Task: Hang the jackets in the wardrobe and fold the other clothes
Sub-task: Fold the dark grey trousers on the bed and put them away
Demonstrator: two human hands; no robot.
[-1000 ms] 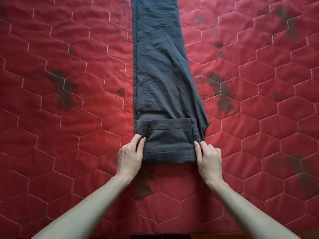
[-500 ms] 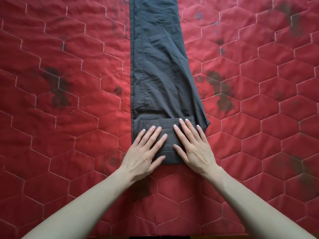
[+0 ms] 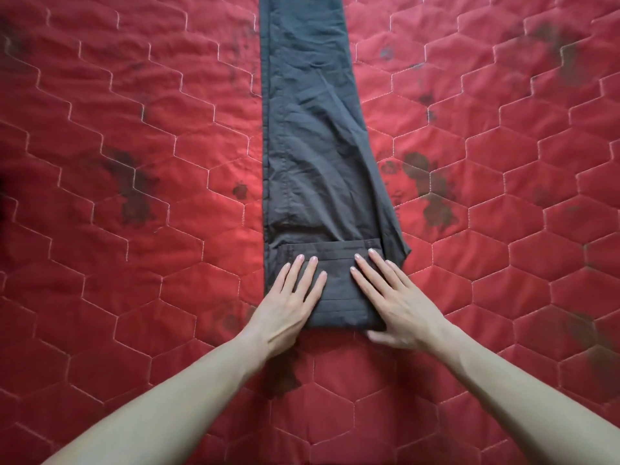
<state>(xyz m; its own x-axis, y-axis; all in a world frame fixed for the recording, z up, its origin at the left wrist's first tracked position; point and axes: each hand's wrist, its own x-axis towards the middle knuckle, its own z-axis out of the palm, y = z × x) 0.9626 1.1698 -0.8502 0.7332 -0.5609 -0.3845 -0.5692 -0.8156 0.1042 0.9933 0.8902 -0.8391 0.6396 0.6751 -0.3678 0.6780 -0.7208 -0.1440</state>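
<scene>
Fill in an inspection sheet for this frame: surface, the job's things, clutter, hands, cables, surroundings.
Surface: red quilted bedspread with hexagon stitching and dark blotches.
Job's things: dark grey trousers, laid lengthwise and running out of the top of the frame; near end folded over into a flat band.
Clutter: nothing seen.
Hands: left hand and right hand lie flat, fingers straight and spread, pressing on the folded band; right thumb sits just past its near edge, on the bedspread.
Cables: nothing seen.
Surroundings: nothing seen beyond the bedspread; no wardrobe or jackets in view.
</scene>
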